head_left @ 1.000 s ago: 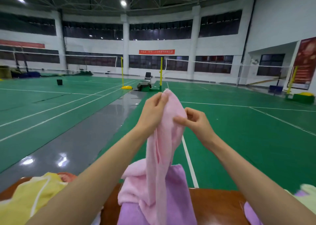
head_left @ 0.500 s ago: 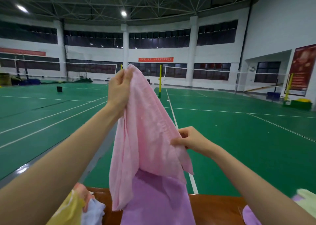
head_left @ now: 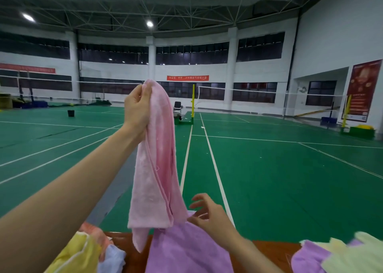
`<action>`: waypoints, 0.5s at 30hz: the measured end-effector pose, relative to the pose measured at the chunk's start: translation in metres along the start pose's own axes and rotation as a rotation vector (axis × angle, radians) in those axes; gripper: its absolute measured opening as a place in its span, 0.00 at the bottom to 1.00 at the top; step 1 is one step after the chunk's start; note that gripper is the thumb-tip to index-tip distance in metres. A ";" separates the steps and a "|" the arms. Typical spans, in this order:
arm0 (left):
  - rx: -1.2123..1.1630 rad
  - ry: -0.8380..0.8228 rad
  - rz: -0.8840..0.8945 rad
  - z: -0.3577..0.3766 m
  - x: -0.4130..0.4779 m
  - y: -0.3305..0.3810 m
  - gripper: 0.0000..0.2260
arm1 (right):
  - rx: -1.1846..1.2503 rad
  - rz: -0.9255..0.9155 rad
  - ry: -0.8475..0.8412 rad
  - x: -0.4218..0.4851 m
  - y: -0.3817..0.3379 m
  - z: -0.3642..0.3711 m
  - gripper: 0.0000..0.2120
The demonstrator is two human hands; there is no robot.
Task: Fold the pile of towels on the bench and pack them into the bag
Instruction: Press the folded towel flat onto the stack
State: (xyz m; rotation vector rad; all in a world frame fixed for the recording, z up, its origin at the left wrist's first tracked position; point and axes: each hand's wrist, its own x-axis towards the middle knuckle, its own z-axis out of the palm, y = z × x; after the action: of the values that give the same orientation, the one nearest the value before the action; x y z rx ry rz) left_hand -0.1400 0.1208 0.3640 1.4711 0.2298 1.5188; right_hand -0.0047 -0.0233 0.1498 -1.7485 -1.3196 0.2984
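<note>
My left hand [head_left: 137,106] is raised and pinches the top corner of a pink towel [head_left: 155,175], which hangs down in long folds above the bench. My right hand [head_left: 209,213] is low, fingers spread, its thumb and forefinger at the towel's lower right corner; whether it pinches the corner I cannot tell. A purple towel [head_left: 186,250] lies spread on the brown wooden bench [head_left: 273,252] under the pink one. The bag is out of sight.
A heap of yellow, peach and pale blue towels [head_left: 87,252] lies at the bench's left end. Pale green and purple towels [head_left: 342,256] lie at its right end. Beyond the bench stretches a green badminton court with yellow net posts [head_left: 193,102].
My left hand has lifted the pink towel higher. My right hand has slid down from the towel's mid edge to its bottom corner. The towel now hangs narrower.
</note>
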 end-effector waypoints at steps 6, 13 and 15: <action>0.015 -0.047 -0.010 0.005 -0.008 0.001 0.13 | 0.073 -0.110 0.085 -0.011 -0.013 0.033 0.28; 0.057 -0.227 -0.025 0.019 -0.023 0.001 0.13 | 0.444 -0.083 0.280 -0.004 -0.025 0.030 0.15; 0.073 -0.312 -0.049 0.021 -0.028 0.000 0.14 | 0.495 -0.073 0.283 0.000 -0.028 0.020 0.17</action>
State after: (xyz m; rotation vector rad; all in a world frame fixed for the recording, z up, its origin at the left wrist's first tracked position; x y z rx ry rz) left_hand -0.1274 0.0908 0.3509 1.7236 0.1338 1.2319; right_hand -0.0360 -0.0119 0.1596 -1.2692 -0.9983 0.2937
